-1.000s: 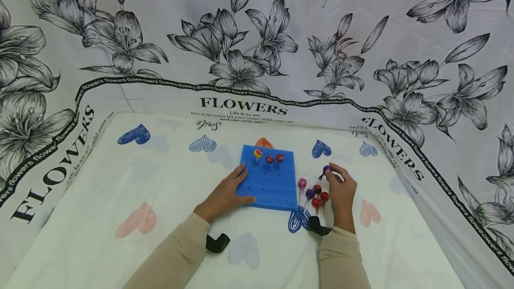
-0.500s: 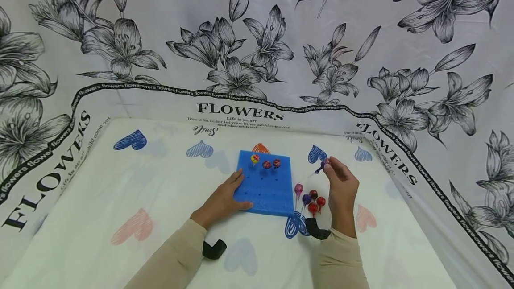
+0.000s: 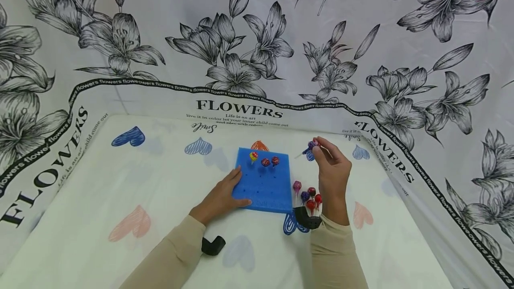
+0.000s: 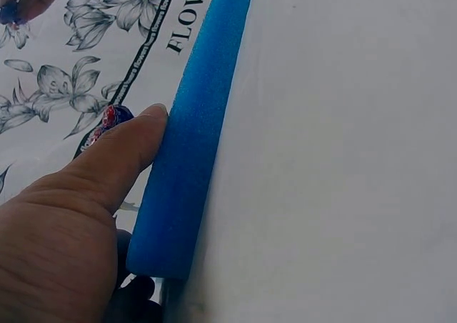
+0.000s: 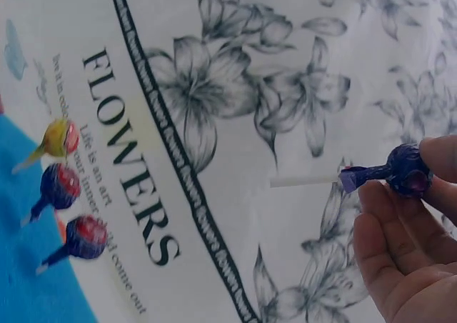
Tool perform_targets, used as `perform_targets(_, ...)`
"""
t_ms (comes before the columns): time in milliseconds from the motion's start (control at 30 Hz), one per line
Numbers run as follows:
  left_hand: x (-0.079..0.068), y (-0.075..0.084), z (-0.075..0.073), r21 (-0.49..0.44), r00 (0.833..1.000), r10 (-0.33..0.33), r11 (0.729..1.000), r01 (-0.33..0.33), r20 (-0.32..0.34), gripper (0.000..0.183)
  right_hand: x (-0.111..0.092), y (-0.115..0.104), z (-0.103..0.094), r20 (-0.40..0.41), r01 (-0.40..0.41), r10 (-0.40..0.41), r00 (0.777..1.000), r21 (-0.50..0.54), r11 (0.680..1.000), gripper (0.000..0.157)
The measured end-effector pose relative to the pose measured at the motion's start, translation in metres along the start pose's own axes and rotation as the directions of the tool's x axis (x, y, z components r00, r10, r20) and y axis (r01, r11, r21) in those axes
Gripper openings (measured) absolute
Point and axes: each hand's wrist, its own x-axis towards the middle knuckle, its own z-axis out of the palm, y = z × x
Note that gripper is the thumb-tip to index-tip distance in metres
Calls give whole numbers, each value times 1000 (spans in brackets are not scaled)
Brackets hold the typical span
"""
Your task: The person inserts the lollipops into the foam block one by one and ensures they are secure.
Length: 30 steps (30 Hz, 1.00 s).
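Note:
My right hand (image 3: 335, 168) pinches a purple-wrapped lollipop (image 5: 408, 171) by its candy head, between thumb and fingers. Its white stick (image 5: 303, 182) points left, raised beyond the right side of a blue foam board (image 3: 265, 191). On the board's near left corner rests my left hand (image 3: 218, 197), fingers along the left edge and thumb stretched over the front edge. Three lollipops stand in the board's far row: a yellow one (image 3: 254, 156) and two dark red-and-blue ones, the nearer-right lollipop (image 5: 87, 237) among them. Small holes dot the rest of the foam.
Right of the board lie several loose lollipops: a pink one (image 3: 297, 186), a purple one (image 3: 305, 196) and red ones such as this lollipop (image 3: 311, 205). Black wrist devices (image 3: 213, 245) sit at both wrists. A flower-printed curtain (image 3: 241, 57) hangs behind the heart-printed tabletop (image 3: 80, 191).
My right hand has lifted the purple lollipop away from the loose group, moving it up and left and turning its stick toward the board. My left hand stays on the board.

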Motion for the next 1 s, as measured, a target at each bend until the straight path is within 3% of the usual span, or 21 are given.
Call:
perform_targets(333,2,0,-1,-11,1000,-20,1000,20,3,98,0,-12,28,93,144,-147,985,44,989,28)
perform_targets(633,0,-2,1,-4,1000,-21,1000,21,1,97,-5,-10,44,158,188,-190,969,26,982,29)
perform_targets(833,0,-3,1,4,1000,2,1000,-2,-3,98,-7,-4,55,206,232,-244,948,83,969,28)
perform_targets(1000,2,-4,1,9,1000,8,1000,-8,2,99,-9,7,66,249,220,-233,940,81,972,27)
